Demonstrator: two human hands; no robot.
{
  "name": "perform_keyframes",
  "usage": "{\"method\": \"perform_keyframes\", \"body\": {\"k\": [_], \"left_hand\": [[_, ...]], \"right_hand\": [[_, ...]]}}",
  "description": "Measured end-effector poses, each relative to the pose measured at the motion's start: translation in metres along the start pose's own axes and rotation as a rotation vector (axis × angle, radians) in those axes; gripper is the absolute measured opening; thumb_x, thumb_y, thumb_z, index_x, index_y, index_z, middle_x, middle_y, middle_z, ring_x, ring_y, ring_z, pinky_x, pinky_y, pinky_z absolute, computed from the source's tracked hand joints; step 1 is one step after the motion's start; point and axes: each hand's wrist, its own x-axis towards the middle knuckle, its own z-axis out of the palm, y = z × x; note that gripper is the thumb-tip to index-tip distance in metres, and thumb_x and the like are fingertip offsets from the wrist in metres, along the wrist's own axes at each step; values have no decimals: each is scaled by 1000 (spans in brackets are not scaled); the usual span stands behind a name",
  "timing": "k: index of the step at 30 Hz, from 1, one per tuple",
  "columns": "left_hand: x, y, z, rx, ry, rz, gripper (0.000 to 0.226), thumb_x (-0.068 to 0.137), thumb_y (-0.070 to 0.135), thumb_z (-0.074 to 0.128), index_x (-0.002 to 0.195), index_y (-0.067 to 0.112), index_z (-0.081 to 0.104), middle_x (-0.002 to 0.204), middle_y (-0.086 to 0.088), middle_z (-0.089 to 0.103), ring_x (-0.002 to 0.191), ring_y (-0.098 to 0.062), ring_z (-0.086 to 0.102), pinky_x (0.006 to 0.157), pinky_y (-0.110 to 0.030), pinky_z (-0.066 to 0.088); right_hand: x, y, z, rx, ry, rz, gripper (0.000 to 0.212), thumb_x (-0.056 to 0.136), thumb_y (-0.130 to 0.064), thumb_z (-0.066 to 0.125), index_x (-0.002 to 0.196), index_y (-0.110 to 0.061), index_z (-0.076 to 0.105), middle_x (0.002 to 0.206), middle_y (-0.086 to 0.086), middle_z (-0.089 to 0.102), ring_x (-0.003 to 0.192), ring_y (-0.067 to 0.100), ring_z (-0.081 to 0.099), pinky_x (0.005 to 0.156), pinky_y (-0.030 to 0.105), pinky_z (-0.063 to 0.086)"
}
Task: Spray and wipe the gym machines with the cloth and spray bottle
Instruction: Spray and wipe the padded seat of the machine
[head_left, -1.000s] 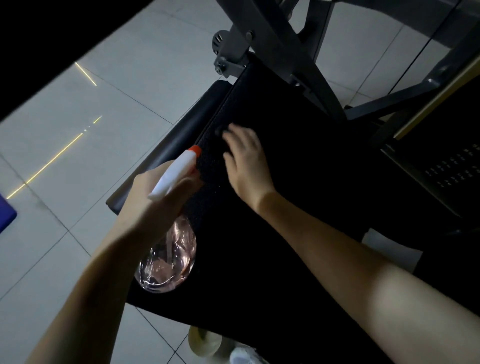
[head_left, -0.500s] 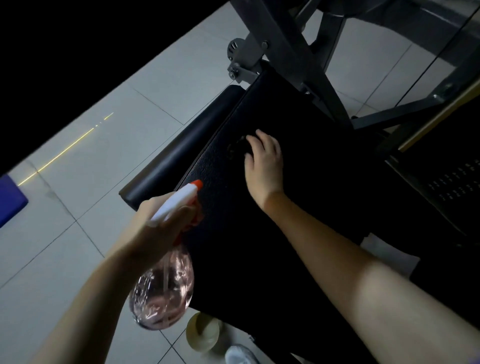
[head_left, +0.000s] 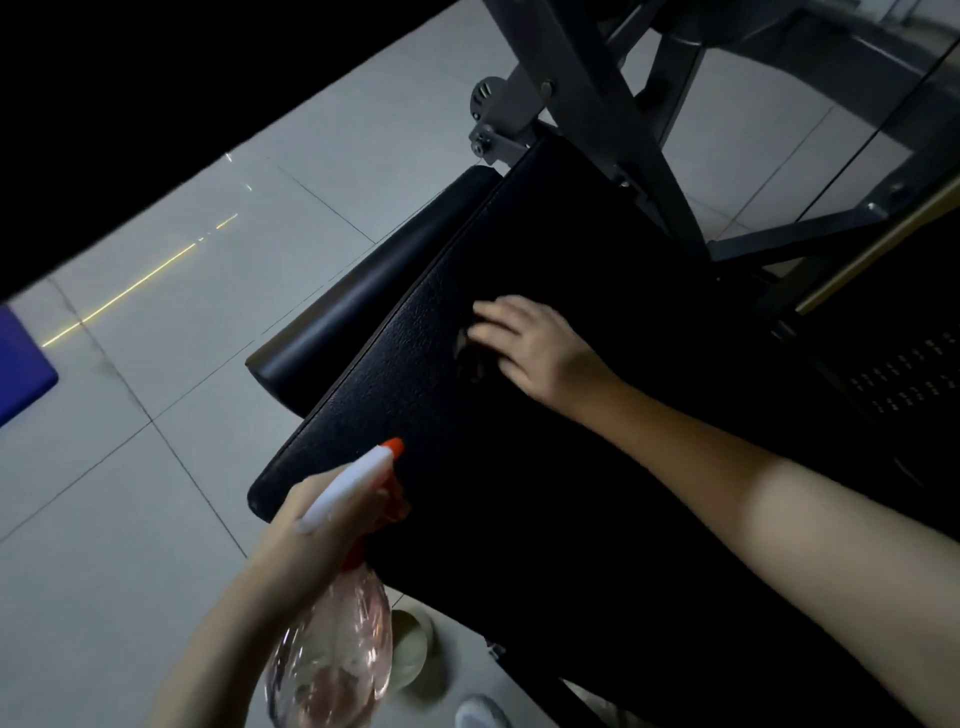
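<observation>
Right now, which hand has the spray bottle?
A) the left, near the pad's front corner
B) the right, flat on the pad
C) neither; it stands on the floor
A: the left hand grips the spray bottle at its trigger head, while the right hand presses a dark cloth on the black pad.

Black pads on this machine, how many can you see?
2: a wide pad under the right hand, and a narrow pad beside its left edge. More may be hidden in shadow.
</observation>
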Motion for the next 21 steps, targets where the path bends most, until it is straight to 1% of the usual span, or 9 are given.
{"method": "perform_keyframes", "body": {"k": [2,4,6,7,9,12,14,18,21], "left_hand": [[-4,-10,1,54,-2,29,76,60,67,56,87,-3,69,85,-29,67,59,-21,60,57,-25,44],[-6,-14,4,57,-1,12,73,61,63,57,89,-3,69,87,-30,66,61,-32,59,61,-31,46],[-7,-12,5,58,-16,-8,70,61,65,60,90,2,71,89,-25,69,83,-48,63,77,-50,52],[-9,-13,8,49,-31,-29,75,60,71,62,91,3,71,90,-22,70,91,-48,62,86,-57,50],[-13,-14,11,52,-55,-32,84,59,79,60,92,3,71,90,-19,71,93,-43,64,90,-61,47],[-22,-14,14,96,-12,-27,76,59,71,53,87,3,69,85,-12,72,84,-28,68,86,-51,51],[-28,-15,14,133,-2,-6,76,62,70,51,85,0,70,81,-14,71,79,-26,69,81,-48,52],[-40,-23,11,189,-10,15,81,67,72,48,75,-7,63,67,-21,62,57,-19,58,57,-28,45],[-51,-35,7,249,-4,-29,78,66,76,46,72,0,64,68,-16,66,60,-24,62,60,-33,49]], "right_hand": [[12,-24,11,175,90,302,39,76,-15,46,107,-6,68,124,14,61,112,39,56,95,50,46],[9,-46,22,239,129,418,41,80,-21,42,109,-7,68,125,12,61,114,38,53,99,48,43],[-4,-51,21,271,104,340,42,82,-24,43,111,-6,67,124,11,61,117,37,52,100,47,41],[-12,-49,19,273,88,279,42,83,-24,44,112,-4,67,125,12,61,118,38,52,101,47,40],[-27,-42,16,260,56,190,41,85,-24,46,114,-3,65,127,13,59,121,38,50,102,46,38],[-43,-44,16,246,49,191,41,86,-24,46,115,-2,64,129,13,58,124,37,48,103,45,35],[-47,-49,18,260,67,236,41,86,-24,45,116,-2,64,129,13,57,125,37,47,104,45,35],[-47,-53,18,282,60,288,39,87,-21,49,118,-1,63,130,14,56,126,38,45,105,46,35],[-47,-54,16,289,37,304,38,85,-14,55,119,0,62,132,15,55,128,39,43,107,45,33]]}}
